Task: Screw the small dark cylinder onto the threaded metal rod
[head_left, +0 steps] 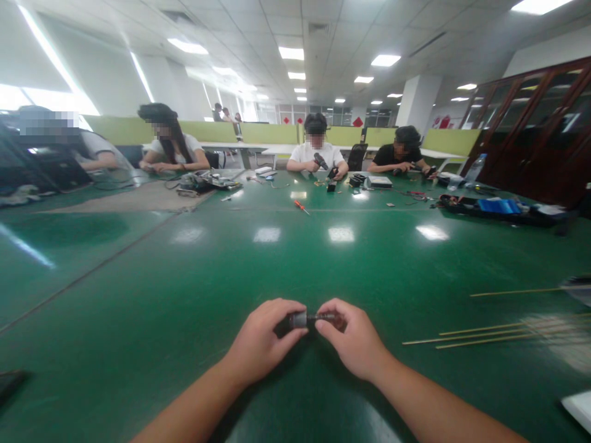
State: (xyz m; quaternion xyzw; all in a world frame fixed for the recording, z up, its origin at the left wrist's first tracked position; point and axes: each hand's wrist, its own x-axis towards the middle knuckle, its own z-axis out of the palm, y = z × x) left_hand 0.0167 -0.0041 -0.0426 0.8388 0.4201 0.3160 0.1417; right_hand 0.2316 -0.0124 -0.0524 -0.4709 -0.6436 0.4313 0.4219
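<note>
My left hand point(270, 332) is closed around a small dark grey cylinder point(300, 319), held between thumb and fingers. From the cylinder's right end, a thin dark ridged shaft point(318, 317) runs toward my right hand point(351, 335). The thumb and fingers of that hand are closed on the shaft, whose far end is partly hidden by the fingers. Both hands meet over the near middle of the green table point(221, 271). Whether the cylinder and shaft are one piece I cannot tell.
Several thin yellowish rods point(484, 332) lie at the right. An orange-handled screwdriver point(301, 207) rests farther off. Across the table a person point(316, 147) handles a power drill point(320, 161). A black tray point(501, 209) holds blue material, near a plastic bottle point(475, 170).
</note>
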